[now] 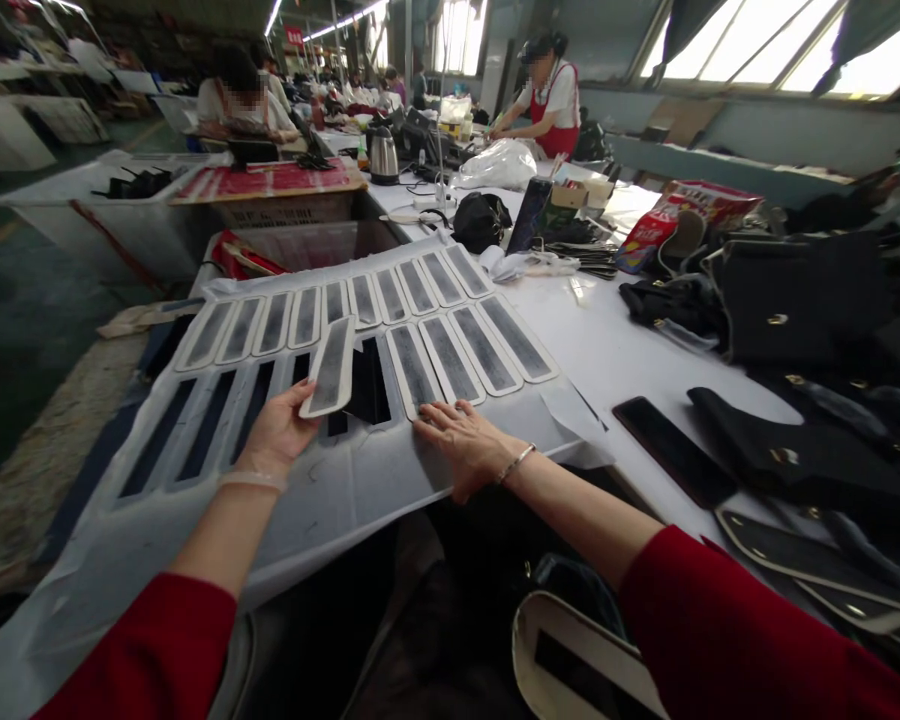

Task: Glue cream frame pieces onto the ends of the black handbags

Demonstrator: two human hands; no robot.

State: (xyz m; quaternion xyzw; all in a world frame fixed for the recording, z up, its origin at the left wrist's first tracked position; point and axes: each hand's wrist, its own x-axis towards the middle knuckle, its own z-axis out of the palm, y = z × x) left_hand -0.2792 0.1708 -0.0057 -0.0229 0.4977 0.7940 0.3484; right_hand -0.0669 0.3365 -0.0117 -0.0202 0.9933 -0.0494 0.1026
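Between the thumb and fingers of my left hand (279,432) is a flat strip (331,370) with rounded ends, pale at the border and dark grey in the middle. It is raised and tilted over a whitish sheet (375,470) that has dark rectangular openings (208,425) on the left. My right hand (469,440) lies with fingers spread at the near end of another strip (412,372) on the sheet. Several similar strips lie side by side in two rows, the far row (390,293) running across the sheet.
At right on the white table lie a dark phone (675,450), black flap pieces with metal fittings (787,450) and a red packet (649,235). A steel kettle (383,157) stands farther back. A person in a red apron (559,105) works beyond; white bins (105,215) stand left.
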